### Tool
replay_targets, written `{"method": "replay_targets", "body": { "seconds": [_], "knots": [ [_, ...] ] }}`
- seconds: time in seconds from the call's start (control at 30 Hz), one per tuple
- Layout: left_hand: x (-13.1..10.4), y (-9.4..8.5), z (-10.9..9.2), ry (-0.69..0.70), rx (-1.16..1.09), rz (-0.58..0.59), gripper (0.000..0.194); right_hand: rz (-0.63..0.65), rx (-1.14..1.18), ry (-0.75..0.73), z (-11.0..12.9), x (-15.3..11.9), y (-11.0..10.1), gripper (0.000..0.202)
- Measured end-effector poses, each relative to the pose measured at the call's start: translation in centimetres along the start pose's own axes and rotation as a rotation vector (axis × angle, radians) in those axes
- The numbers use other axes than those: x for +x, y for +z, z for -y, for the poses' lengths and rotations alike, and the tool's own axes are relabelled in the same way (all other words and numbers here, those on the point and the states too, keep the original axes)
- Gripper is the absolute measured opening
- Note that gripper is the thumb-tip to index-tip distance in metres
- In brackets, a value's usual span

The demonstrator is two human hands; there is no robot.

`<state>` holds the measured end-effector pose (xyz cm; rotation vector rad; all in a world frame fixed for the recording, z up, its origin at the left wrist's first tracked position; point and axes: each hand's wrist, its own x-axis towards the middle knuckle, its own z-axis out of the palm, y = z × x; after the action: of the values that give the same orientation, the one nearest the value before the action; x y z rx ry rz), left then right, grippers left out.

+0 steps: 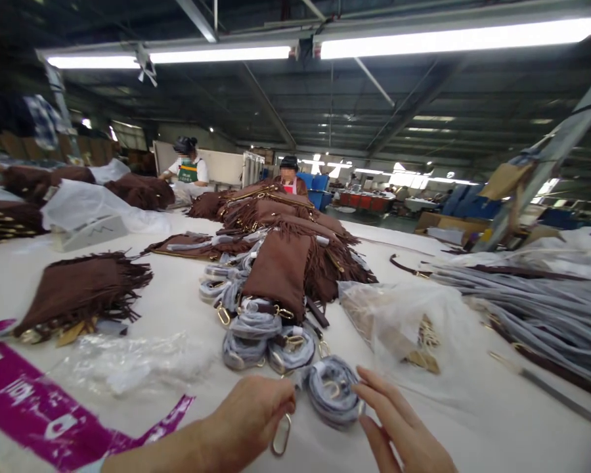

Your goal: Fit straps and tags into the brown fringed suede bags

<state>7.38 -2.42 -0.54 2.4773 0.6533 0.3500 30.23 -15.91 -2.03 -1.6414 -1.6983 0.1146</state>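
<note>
In front of me lies a coiled strap in greyish wrapping, with gold metal hardware at its centre. My left hand is closed in a pinch just left of the coil, on what looks like the strap's end. A gold oval clasp hangs below those fingers. At the coil's right edge, my right hand has its fingers apart, the fingertips at or very near the wrapping. More coiled straps lie just beyond, against a brown fringed bag.
A pile of brown fringed bags rises behind. Grey-wrapped straps and a clear plastic bag lie right. Left are another fringed bag, crumpled plastic and purple printed film. Two people work across the table.
</note>
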Motion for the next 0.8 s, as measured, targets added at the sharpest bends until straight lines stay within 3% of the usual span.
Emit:
{"method": "replay_targets", "body": {
  "seconds": [0.13, 0.2, 0.27, 0.4, 0.53, 0.67, 0.8],
  "knots": [
    [1.7, -0.4, -2.2, 0.045, -0.184, -0.042, 0.013, 0.091, 0.461, 0.261, 4.0, 1.6, 4.6, 0.05],
    [2.3, -1.1, -2.6, 0.058, -0.25, -0.035, 0.015, 0.198, 0.573, 0.366, 4.8, 2.7, 5.4, 0.041],
    [2.6, -1.7, -2.1, 0.066, -0.264, 0.001, 0.01, 0.256, 0.512, 0.328, 4.3, 3.7, 5.0, 0.027],
    [2.3, -2.9, 1.6, 0.076, -0.193, 0.087, 0.007, 0.235, 0.225, 0.183, 1.2, 4.1, 3.3, 0.027],
    [1.0, -4.0, 4.6, 0.051, 0.132, 0.1, 0.013, 0.252, 0.197, 0.242, -0.7, 3.9, 2.8, 0.028],
    [0.3, -4.0, 2.7, 0.097, 0.369, 0.156, 0.018, 0.193, 0.227, 0.279, -0.6, 4.2, 2.5, 0.027],
    [1.3, -2.1, 0.5, 0.232, 0.396, 0.128, 0.02, 0.112, 0.213, 0.188, 0.2, 3.9, 2.5, 0.023]
  ]
}}
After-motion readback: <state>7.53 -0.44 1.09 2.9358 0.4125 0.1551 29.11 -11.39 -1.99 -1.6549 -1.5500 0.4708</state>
